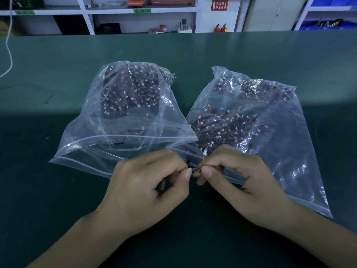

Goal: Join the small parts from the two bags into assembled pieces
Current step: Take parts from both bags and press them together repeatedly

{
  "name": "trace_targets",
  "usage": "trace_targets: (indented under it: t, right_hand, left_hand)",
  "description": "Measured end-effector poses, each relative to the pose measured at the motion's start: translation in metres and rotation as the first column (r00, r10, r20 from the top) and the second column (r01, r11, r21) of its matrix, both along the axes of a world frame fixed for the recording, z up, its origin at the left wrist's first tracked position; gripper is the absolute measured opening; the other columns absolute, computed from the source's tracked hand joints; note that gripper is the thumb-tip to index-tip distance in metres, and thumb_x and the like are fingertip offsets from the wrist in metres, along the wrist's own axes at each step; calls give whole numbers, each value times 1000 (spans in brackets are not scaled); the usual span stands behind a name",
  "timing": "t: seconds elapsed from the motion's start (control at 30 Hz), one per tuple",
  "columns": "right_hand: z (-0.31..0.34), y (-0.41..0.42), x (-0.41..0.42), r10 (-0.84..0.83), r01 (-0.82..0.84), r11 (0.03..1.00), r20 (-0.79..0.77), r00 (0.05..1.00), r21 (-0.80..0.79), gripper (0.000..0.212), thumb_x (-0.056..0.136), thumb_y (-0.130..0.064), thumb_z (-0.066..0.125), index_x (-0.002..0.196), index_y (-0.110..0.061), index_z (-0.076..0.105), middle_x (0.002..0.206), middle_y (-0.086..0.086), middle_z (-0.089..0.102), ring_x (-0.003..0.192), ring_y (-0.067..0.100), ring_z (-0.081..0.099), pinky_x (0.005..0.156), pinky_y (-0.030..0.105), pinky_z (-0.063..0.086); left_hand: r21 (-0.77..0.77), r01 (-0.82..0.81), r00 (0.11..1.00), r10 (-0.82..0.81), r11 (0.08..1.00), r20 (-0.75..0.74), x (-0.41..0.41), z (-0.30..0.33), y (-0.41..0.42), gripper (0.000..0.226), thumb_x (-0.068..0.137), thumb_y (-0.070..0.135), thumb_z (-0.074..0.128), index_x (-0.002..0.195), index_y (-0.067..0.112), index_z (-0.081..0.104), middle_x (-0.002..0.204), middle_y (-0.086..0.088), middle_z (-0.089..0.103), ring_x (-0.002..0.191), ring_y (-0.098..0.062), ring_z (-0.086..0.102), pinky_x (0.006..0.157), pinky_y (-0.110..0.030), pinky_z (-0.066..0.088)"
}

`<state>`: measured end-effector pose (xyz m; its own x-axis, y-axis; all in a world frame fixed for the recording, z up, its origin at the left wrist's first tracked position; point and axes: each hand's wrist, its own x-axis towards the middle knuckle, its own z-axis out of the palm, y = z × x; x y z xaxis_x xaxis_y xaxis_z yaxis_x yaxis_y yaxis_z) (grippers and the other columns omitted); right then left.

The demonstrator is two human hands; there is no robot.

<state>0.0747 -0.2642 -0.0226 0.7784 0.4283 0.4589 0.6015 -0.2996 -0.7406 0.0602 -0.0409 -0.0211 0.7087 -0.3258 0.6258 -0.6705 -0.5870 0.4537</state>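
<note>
**A:** Two hands meet over a green table [58, 190], fingertips almost touching. What does each grip hold?

**B:** The left hand [148, 192] pinches a small dark part [193, 169] between thumb and forefinger. The right hand [245, 188] pinches thin orange wires [203, 159] that end in a white plug [204, 152]. Both grips are pressed tight on their pieces, neither spread.

**A:** How do the pieces lie to one another?

**B:** The dark part lies level, its long axis running left to right, its end pointing at the right thumb. The wires rise from the right grip, with the plug just above it, tipped up and away from the person. The join, by the look of it, sits in the narrow gap between the two grips, so neither hand is nearer than the other.

**A:** And the count?

**B:** Two clear bags: the left bag [123, 117] beyond the left grip, the right bag [251, 117] beyond and under the right one, its mouth beneath that hand. Each holds too many small wired parts to count. One piece is in hand; no finished pieces show on the table.
</note>
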Motion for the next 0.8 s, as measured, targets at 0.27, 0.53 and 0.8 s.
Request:
trace_targets:
  t: [0.27,0.53,0.8]
  right_hand:
    - [0,0,-1,6,-6,1000,-12,1000,10,15,104,-23,61,95,-28,73,88,-16,72,91,19,69,82,24,51]
    - [-2,0,0,-18,18,1000,-3,1000,-24,18,106,-25,63,93,-23,75,87,-16,72,92,17,68,83,21,49]
    - [-2,-1,1,-32,34,998,34,999,-46,23,105,-24,63,88,-18,77,86,-17,72,91,17,68,83,23,49]
  left_hand:
    - [33,-19,1000,18,999,16,1,-2,0,30,96,24,62,69,12,64,64,10,52,56,-13,48,47,-37,41]
    - [24,-4,1000,4,1000,-8,1,-3,2,29,99,26,62,72,15,66,66,12,54,55,-10,49,46,-37,41]
    - [19,11,1000,-11,1000,-16,2,-3,2,29,99,25,61,71,15,65,66,11,54,55,-10,50,46,-37,41]
